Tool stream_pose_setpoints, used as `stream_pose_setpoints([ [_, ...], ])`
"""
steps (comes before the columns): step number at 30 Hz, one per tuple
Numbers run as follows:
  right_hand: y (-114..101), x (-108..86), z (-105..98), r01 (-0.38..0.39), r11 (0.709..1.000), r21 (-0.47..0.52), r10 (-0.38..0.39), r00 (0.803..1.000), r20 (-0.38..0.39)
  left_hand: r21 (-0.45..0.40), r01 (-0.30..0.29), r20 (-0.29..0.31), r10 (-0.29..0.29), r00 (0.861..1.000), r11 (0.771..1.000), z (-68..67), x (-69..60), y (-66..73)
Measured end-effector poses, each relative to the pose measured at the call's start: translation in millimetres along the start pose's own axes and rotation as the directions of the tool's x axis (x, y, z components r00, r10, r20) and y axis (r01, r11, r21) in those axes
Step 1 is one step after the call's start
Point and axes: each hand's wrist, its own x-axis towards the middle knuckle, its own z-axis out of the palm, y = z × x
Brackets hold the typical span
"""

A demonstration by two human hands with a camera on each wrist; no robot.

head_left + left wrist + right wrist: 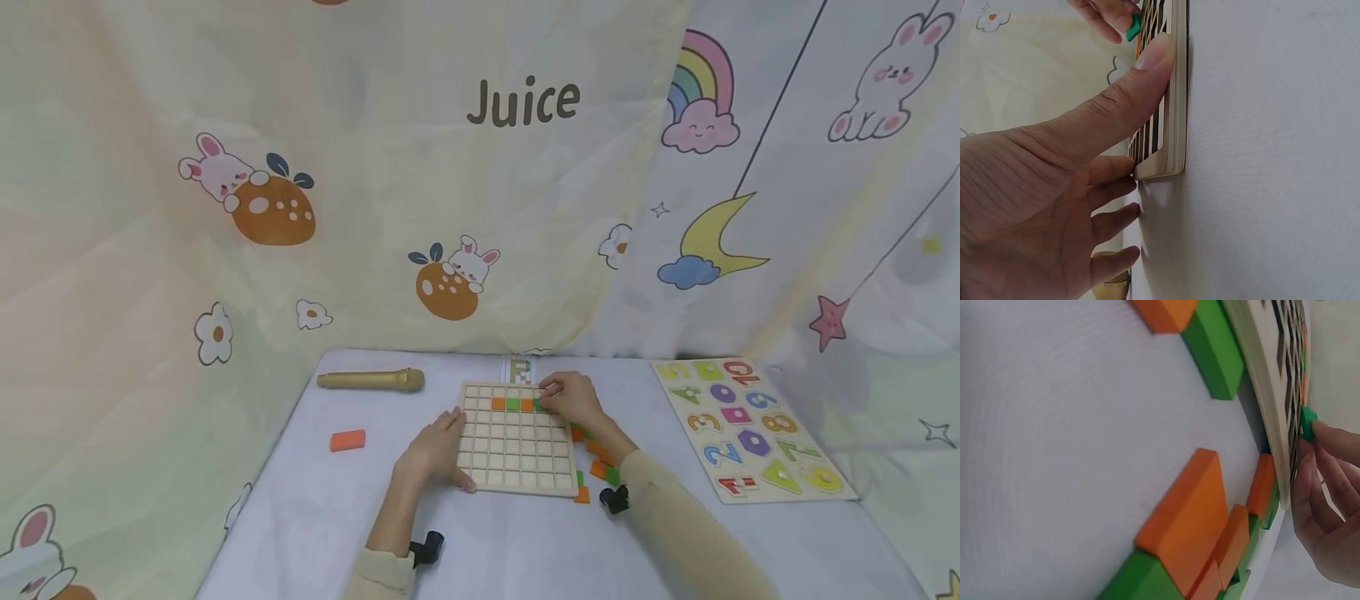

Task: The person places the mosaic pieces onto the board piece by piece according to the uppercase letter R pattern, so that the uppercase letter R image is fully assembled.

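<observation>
In the head view, a pale wooden board (513, 460), flat and square, lies on the white table (300, 517) in front of the person, its face cut by thin dark lines into small squares inside a plain raised rim. In the second row from the far edge sit an orange tile (498, 404), a light green tile (513, 404) and another orange one, side by side. At the end of that row the right hand (576, 400) has its fingers on a darker green tile (538, 405). The left hand (435, 450) lies along the board's left side, fingers extended. Loose tiles (597, 448), orange and green, lie against and near the right side. In the left wrist view, the left thumb rests on the board's layered, rounded edge, the other fingers spread and uncurled. In the right wrist view, the right thumb and fingers pinch the glossy darker green tile at the board's surface; the loose ones look smooth, thick and crisp-edged.
</observation>
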Motion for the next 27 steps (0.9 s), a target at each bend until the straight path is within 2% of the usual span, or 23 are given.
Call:
stream_pose_setpoints([
  [3,0.0,0.8,2.3,0.001,1.000,-0.018,-0.001,1.000,-0.006,-0.012,-0.002,-0.005,0.002,1.000,1.000,-1.1,-0.6,0.0],
  [11,-2.1,-0.1,4.4,-0.052,0.998,-0.035,0.051,0.998,-0.035,-0.003,-0.005,-0.011,0.004,1.000,1.000,0.0,1.2,-0.9],
  [19,-0.9,-2.8,6.2,-0.115,0.989,-0.098,0.107,0.991,-0.084,-0.001,-0.013,-0.002,0.013,1.000,1.000,3.0,1.5,-0.1],
  [23,-0.2,-3.6,5.8,-0.090,0.990,-0.106,0.081,0.993,-0.083,-0.004,-0.009,-0.003,0.009,1.000,1.000,1.7,0.7,0.4],
  [27,-2.5,-7.3,3.8,-0.085,0.994,-0.072,0.079,0.993,-0.084,-0.008,-0.006,-0.008,0.006,1.000,1.000,-0.3,0.1,-0.6],
])
